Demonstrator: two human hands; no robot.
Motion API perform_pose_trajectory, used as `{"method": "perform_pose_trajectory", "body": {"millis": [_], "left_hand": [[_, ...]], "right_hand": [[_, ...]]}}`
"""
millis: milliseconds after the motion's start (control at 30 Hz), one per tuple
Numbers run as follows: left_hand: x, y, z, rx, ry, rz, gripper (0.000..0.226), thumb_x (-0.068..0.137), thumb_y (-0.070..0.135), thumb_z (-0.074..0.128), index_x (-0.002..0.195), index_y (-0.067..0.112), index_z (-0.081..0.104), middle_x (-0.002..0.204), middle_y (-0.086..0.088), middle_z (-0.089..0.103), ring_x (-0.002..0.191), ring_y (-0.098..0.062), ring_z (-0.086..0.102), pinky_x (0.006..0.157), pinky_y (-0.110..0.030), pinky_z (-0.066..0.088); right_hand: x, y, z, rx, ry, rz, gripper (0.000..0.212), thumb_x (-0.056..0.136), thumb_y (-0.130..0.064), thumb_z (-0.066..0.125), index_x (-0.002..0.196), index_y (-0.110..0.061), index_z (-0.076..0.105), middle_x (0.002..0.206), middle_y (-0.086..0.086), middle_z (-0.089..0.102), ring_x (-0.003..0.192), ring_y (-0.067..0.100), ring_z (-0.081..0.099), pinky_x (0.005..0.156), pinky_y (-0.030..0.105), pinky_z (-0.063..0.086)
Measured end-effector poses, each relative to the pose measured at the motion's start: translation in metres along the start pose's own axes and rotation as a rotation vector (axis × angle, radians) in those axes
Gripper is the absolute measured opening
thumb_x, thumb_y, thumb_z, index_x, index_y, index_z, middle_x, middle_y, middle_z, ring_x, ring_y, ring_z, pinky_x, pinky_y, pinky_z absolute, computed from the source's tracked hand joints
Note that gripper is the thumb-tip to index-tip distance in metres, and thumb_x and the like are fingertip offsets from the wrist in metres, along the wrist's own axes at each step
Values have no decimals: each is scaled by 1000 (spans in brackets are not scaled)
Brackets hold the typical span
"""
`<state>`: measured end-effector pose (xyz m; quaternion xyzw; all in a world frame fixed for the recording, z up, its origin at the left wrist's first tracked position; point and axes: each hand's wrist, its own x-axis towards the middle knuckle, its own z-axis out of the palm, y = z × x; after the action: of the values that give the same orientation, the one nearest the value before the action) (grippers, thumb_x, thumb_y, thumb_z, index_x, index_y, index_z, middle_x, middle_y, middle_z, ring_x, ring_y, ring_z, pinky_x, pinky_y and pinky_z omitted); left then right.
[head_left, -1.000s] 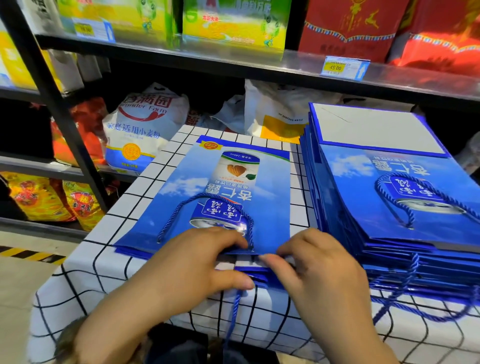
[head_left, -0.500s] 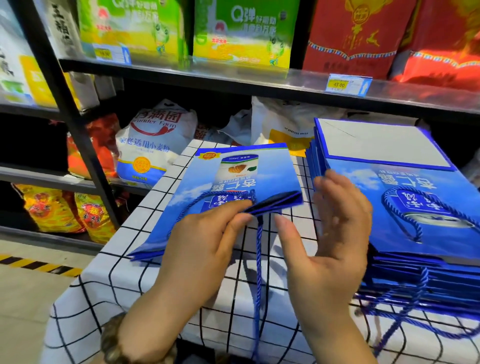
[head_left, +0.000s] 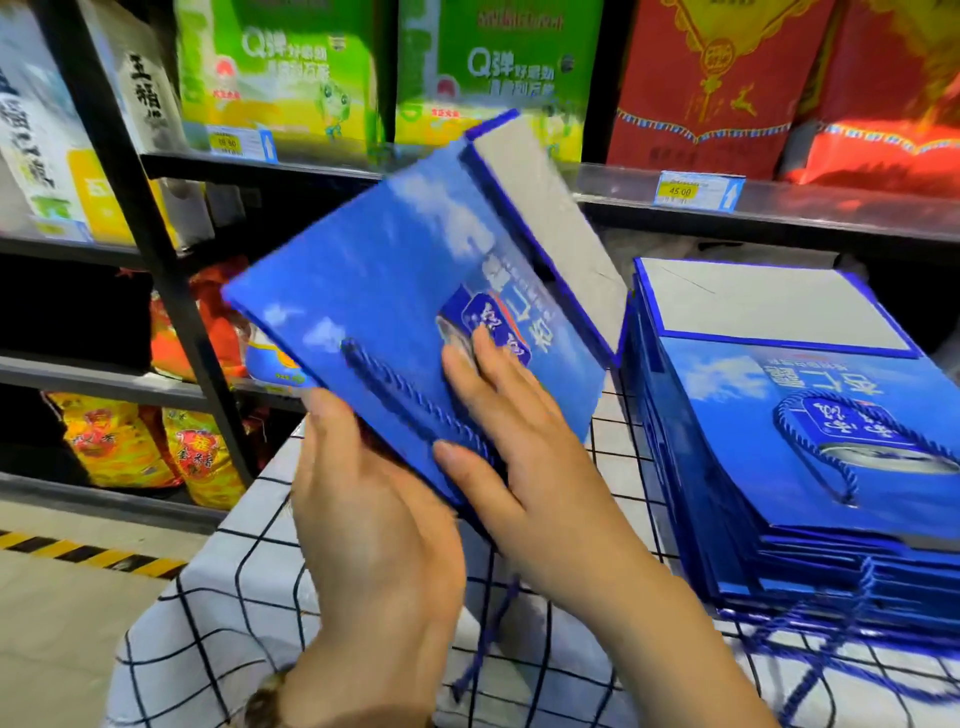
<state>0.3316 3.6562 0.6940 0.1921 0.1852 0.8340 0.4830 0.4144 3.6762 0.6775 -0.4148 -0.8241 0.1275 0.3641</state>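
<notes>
A flat blue paper gift bag (head_left: 395, 291) with a blue rope handle (head_left: 410, 400) is raised off the table and tilted, its grey folded bottom pointing up toward the shelf. My left hand (head_left: 374, 530) grips the bag's near edge from the left, with its fingers hidden behind the bag. My right hand (head_left: 530, 467) lies on the printed front with straight fingers, thumb near the edge. A second rope handle hangs down below the hands.
A stack of several identical blue bags (head_left: 779, 415) lies on the right of the table, which has a white black-grid cloth (head_left: 234, 597). Behind stand black shelves (head_left: 156, 249) with green boxes, red bags and sacks. A yellow-black floor stripe runs at left.
The bag lay flat on the table a second ago. Both hands have lifted it by its near edge and swung it up and to the right, so it is now tilted in the air.
</notes>
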Motion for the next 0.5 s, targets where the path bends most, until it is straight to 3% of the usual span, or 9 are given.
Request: {"method": "perform_pose_trajectory", "body": {"millis": [67, 133, 233, 333, 400, 500], "left_hand": [[-6, -9, -11, -101, 50, -131, 47, 88, 33, 37, 128, 12, 51, 124, -7, 61, 116, -20, 57, 102, -36, 42], [-14, -18, -24, -103, 139, -260, 39, 88, 28, 38, 120, 15, 57, 113, -3, 67, 105, -16, 63, 93, -33, 50], [-27, -25, -40, 50, 261, -424, 28, 92, 9, 34, 102, 17, 59, 96, -2, 70, 89, -15, 64, 80, -36, 50], [-28, -13, -55, 306, 184, -573, 26, 86, -6, 39, 85, 9, 60, 86, -11, 71, 80, -22, 68, 78, -39, 51], [-26, 0, -61, 480, 80, -632, 24, 84, -6, 46, 73, 5, 65, 80, -14, 73, 74, -24, 71, 71, -37, 56], [-22, 12, -67, 837, -12, -618, 24, 90, 2, 50, 73, 6, 66, 68, -12, 72, 58, -18, 69, 52, -24, 54]], "right_hand": [[1, 8, -3, -73, -118, 22, 58, 87, -42, 34, 142, -25, 32, 152, 0, 24, 141, 14, 15, 104, 5, -3], [0, 18, -1, -108, -239, 41, 53, 88, -32, 32, 140, -23, 37, 149, 1, 33, 140, 14, 21, 106, 8, 3], [-5, 35, 6, -142, -432, 134, 40, 96, -23, 39, 137, -23, 41, 144, 2, 41, 135, 17, 31, 111, 29, 24], [-10, 47, 15, -215, -492, 167, 40, 97, -26, 40, 137, -28, 40, 148, -2, 34, 136, 17, 29, 111, 32, 24], [-11, 51, 16, -218, -486, 163, 41, 97, -28, 40, 138, -30, 39, 150, -4, 30, 137, 15, 26, 112, 30, 22], [-12, 51, 16, -222, -496, 160, 41, 97, -31, 40, 138, -32, 38, 152, -5, 27, 138, 14, 23, 113, 28, 18]]}}
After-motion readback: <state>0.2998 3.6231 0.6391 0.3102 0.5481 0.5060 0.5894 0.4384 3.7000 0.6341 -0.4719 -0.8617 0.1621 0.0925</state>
